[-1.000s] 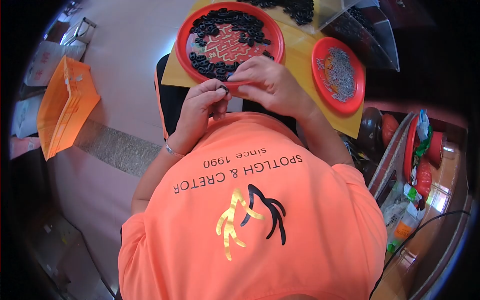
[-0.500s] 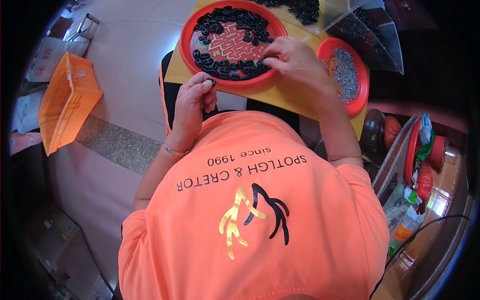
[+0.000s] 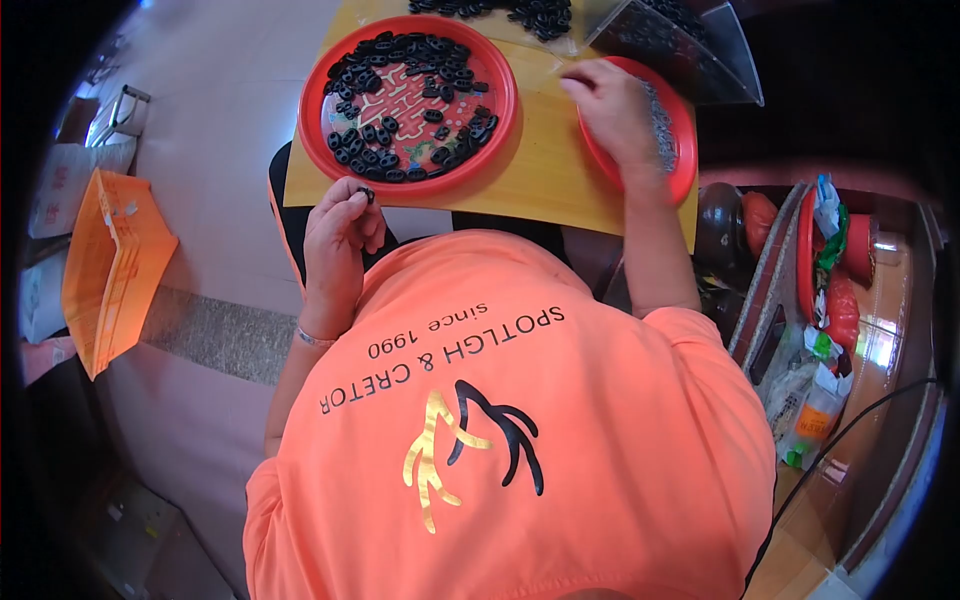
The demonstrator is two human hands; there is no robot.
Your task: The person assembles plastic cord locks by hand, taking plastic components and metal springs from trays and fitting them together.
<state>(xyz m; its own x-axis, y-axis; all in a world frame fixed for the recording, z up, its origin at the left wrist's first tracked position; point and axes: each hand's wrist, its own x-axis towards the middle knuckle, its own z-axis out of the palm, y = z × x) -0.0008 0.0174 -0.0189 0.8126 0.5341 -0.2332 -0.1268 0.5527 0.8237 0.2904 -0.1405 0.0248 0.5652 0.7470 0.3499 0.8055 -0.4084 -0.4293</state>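
Note:
My left hand [image 3: 338, 240] is closed at the table's front edge, with a small black plastic piece [image 3: 367, 194] pinched between thumb and fingertips. Just beyond it stands a large round red tray [image 3: 507, 110], holding many black oval pieces with two holes [image 3: 372, 150] that look like cord locks. Over the left part of a smaller red tray [image 3: 686, 165], my right hand [image 3: 612, 108] hovers with thumb and index finger slightly apart. Nothing shows in it, though its other fingers are partly hidden. That tray contains small silvery metal pieces [image 3: 661, 125], possibly springs.
Both trays rest on a yellow tabletop [image 3: 540, 180]. More black pieces [image 3: 540, 15] lie at the back beside a clear plastic bin [image 3: 670, 50]. An orange basket [image 3: 115, 270] stands on the floor at left. Bags and a bottle [image 3: 815, 410] are at right.
My right hand has moved from the large tray's right rim to the smaller tray. My left hand still pinches the black piece. The camera view has shifted, moving the scene leftward and slightly down.

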